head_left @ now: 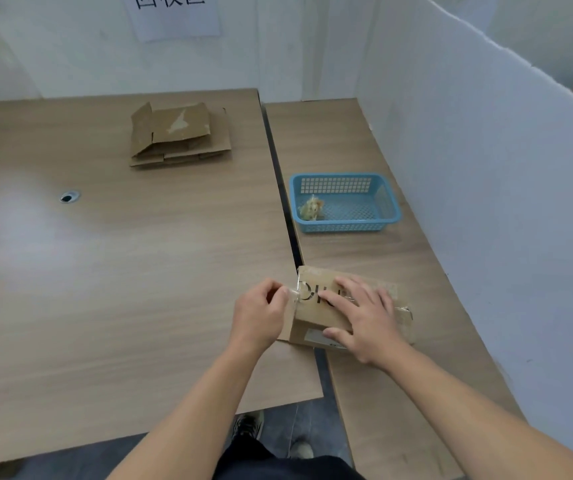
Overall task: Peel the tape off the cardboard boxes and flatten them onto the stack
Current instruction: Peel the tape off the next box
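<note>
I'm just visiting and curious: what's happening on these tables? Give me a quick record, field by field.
Left hand: pinches clear tape at the left end of the cardboard box
Right hand: presses flat on the box top
Stack: flattened boxes, far on the left table
Blue basket: on the right table, holds a tape wad
Stage: box not yet flattened

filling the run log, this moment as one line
left hand: pinches tape | right hand: presses box | basket: tape wad inside
</note>
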